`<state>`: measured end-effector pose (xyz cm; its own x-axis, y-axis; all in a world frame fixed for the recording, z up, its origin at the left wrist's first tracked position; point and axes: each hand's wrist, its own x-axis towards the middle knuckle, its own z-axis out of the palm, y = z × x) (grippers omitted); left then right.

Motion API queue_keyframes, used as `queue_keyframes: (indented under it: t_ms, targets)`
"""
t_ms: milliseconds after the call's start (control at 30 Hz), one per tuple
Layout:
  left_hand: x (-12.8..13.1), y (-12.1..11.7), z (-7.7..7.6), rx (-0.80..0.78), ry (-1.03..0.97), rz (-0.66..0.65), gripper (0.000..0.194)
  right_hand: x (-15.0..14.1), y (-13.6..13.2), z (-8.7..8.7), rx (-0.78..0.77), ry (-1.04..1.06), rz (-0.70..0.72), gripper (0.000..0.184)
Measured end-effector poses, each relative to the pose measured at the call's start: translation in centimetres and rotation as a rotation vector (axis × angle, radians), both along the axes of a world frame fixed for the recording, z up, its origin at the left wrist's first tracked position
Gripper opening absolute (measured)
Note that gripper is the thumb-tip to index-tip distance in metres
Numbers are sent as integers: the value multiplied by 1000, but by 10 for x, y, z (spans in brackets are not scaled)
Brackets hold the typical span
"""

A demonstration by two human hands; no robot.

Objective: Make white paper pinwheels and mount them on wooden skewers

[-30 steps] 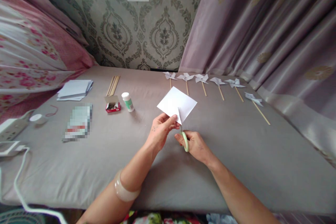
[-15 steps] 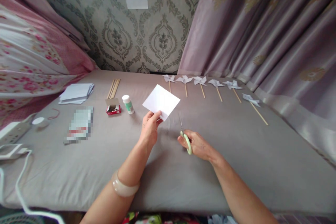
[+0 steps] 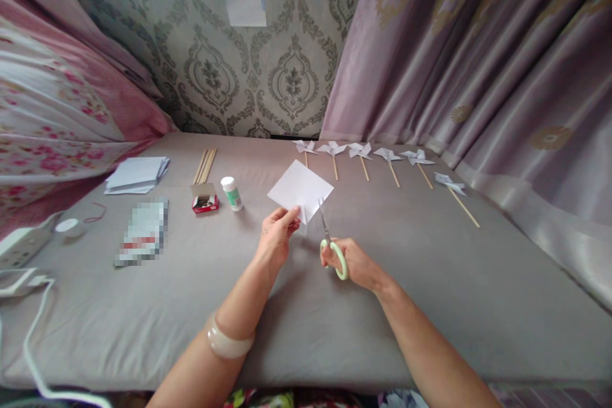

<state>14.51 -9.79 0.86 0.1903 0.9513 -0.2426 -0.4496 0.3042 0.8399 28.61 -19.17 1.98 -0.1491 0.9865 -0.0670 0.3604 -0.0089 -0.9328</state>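
A white square of paper (image 3: 301,186) is pinched at its lower corner by my left hand (image 3: 277,233), turned so that it looks like a diamond. A slit shows near that corner. My right hand (image 3: 351,261) grips a pair of scissors (image 3: 335,257) with pale green handles, fingers in the loops. The blades point up, slightly parted, with their tips close to the paper's right edge; whether they touch it I cannot tell. Beyond the paper, several white paper pinwheels (image 3: 359,152) on wooden sticks lie in a row.
On the left lie stacked paper (image 3: 136,175), wooden sticks (image 3: 205,166), an open red box (image 3: 205,204) of small dark items, a white-and-green glue bottle (image 3: 232,194) and a blurred packet (image 3: 142,233). A power strip (image 3: 21,242) with a white cable sits at the far left.
The scissors came out of the paper's lower corner. My left hand moved the paper left and turned it, then brought it back rightward, and the scissor tips are now by its right edge.
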Motion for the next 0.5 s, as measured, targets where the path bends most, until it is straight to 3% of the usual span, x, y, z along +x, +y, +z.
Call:
queue_keyframes:
  t_ms: [200, 500]
  targets:
    - [0, -1, 8, -71, -87, -39, 37, -4, 0, -7, -144, 6, 100, 72]
    - [4, -8, 8, -63, -65, -64, 34, -5, 2, -8, -153, 9, 35, 67]
